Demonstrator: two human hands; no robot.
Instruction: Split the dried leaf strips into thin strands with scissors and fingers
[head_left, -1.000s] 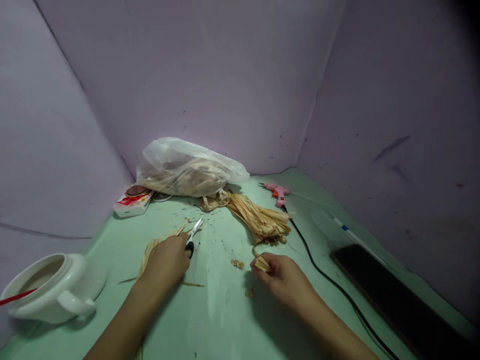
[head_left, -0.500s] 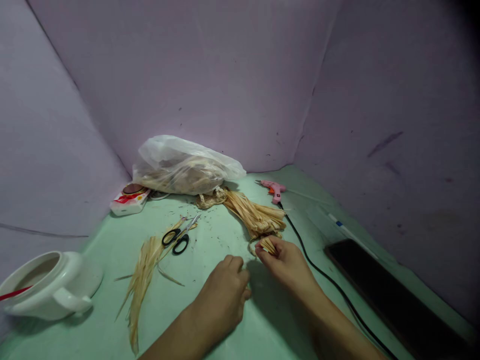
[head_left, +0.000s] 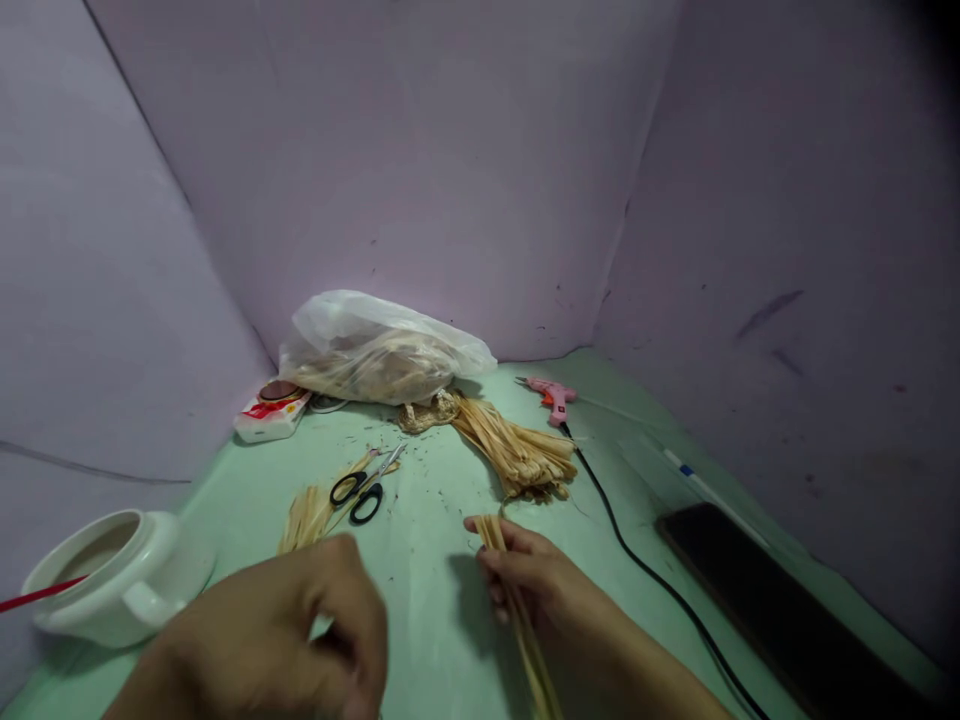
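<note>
One narrow bundle of flat, straw-coloured fibre strips [head_left: 531, 640] is at the lower centre of the frame, pinched near its top between the thumb and fingers of the right hand [head_left: 532, 572]. It now hangs down to the bottom edge, where half a second ago only a short end showed in the grip. The left hand [head_left: 281, 635], then at the lower centre beside the right one, is now large at the lower left, fingers curled with a small gap inside the curl; whether it holds anything I cannot tell. A second ago it was at the one pair of black-handled steel scissors [head_left: 367, 488], which now lie untouched by either of the two hands, left of centre on the loose pale strips [head_left: 306, 515].

Just above the right hand is one thick sheaf of folded golden strips [head_left: 517, 450], then one translucent white plastic bag [head_left: 375, 350] at the centre back. One pink glue gun [head_left: 555, 397] with one black cable [head_left: 634, 545] lies right of centre; one white pen [head_left: 712, 495] and one flat black slab [head_left: 780, 610] are at the lower right, one white ceramic pot [head_left: 112, 585] at the lower left, all on one green-covered bench [head_left: 424, 570]
</note>
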